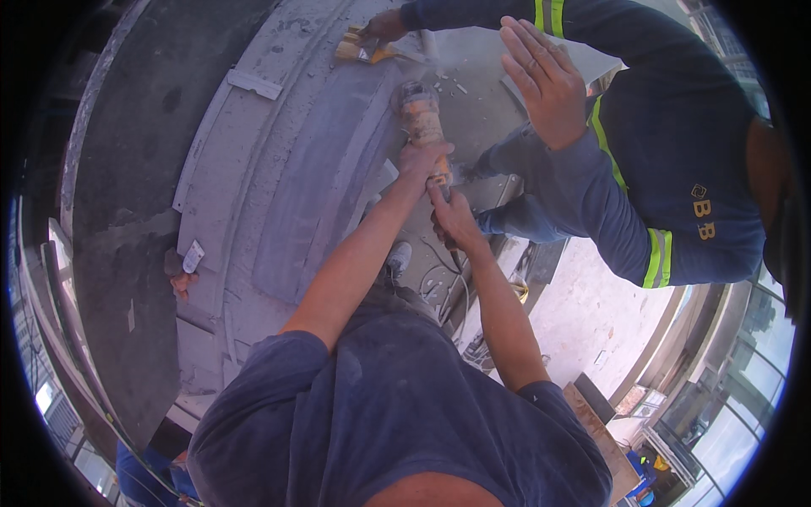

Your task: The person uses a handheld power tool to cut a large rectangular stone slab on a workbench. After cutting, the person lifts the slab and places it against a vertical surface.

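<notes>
Both my arms reach forward to a dusty orange angle grinder (422, 118). My left hand (425, 159) is wrapped round the middle of its body. My right hand (454, 218) is closed on the rear end, where a cable trails down. The grinder's head lies beside the edge of a grey, dust-covered slab (325, 160); its disc cannot be made out. Across from me, a co-worker's hand (384, 27) holds a wide paintbrush (353, 46) over the slab's far end. That person's other hand (549, 89) is raised, palm flat and fingers straight.
The co-worker, in a dark top with reflective bands (659, 258), stands close on the right. Broken chips (452, 84) litter the floor, with a cable (460, 287) near my shoe (399, 258). At left, another person's hand (182, 283) is near a small pale object (193, 256).
</notes>
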Demonstrator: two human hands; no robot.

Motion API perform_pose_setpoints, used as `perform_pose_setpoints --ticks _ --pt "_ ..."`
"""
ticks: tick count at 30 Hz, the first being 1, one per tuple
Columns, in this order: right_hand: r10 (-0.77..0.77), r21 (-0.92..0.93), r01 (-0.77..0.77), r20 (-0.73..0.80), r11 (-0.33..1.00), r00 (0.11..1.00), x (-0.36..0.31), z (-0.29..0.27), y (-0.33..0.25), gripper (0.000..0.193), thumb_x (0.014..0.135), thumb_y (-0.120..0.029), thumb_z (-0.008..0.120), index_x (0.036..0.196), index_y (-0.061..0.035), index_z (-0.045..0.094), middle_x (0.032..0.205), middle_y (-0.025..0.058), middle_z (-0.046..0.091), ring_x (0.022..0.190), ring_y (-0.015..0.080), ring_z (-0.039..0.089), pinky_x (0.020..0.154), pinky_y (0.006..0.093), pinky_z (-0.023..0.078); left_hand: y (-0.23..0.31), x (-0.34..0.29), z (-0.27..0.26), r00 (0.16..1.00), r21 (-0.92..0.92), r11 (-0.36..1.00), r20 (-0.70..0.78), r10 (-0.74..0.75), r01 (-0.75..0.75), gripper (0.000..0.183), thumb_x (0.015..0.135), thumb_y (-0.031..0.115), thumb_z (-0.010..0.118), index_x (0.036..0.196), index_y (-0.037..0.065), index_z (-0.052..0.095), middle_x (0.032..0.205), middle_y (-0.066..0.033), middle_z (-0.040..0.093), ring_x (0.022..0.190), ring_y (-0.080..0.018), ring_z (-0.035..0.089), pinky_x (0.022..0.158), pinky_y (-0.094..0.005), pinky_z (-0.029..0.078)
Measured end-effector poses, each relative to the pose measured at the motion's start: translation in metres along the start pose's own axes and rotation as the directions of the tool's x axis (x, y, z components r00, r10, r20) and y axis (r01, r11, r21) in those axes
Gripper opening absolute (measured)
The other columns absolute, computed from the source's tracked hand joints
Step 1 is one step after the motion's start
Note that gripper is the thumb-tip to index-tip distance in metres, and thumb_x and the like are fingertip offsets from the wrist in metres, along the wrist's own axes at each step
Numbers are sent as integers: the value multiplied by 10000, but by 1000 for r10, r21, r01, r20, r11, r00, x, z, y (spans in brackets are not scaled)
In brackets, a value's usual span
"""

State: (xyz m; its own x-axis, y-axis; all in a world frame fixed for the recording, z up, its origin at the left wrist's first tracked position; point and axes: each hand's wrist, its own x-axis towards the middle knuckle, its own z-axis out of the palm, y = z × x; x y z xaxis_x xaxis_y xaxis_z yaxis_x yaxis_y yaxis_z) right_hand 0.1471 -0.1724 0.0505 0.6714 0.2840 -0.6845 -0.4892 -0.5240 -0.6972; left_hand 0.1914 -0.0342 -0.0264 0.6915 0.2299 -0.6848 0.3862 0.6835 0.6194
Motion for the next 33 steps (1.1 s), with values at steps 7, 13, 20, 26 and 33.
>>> perform_pose_setpoints --ticks 7,13,20,26,33 --pt "-27 26 27 -11 999 1000 5 2 0 662 1095 -613 651 1197 38 591 667 45 583 476 165 581 426 361 455 1 12 -1 1000 29 1000 -10 -5 6 562 773 160 962 1241 -43 726 1095 -132 760 902 -257 768 779 -418 627" --pt "-11 13 12 -29 1000 1000 6 4 -3 680 1097 -580 650 1239 85 630 671 78 630 496 205 640 449 392 492 -1 19 -3 1000 44 999 -18 17 -16 572 767 190 973 1227 -48 733 1083 -138 765 871 -263 771 749 -426 630" --pt "-27 8 28 -32 1000 999 10 2 -3 695 1089 -592 653 1237 87 630 670 74 623 491 207 636 445 395 496 3 19 -1 1000 66 998 -2 18 -18 564 774 201 966 1218 -55 733 1072 -139 760 849 -265 762 737 -428 625" --pt "-4 -7 4 -51 1000 999 16 2 -5 707 1087 -597 652 1250 90 626 687 77 626 499 203 639 447 391 494 13 12 4 999 3 999 23 42 -42 515 791 181 954 1190 -54 729 1063 -140 750 843 -269 753 718 -418 620" --pt "7 4 -6 -51 1000 999 3 7 -9 732 1071 -622 663 1245 89 631 711 82 639 522 194 642 472 389 496 17 3 1 1000 28 1000 -22 14 -14 473 814 144 933 1195 -33 717 1033 -128 738 829 -269 751 707 -411 620"
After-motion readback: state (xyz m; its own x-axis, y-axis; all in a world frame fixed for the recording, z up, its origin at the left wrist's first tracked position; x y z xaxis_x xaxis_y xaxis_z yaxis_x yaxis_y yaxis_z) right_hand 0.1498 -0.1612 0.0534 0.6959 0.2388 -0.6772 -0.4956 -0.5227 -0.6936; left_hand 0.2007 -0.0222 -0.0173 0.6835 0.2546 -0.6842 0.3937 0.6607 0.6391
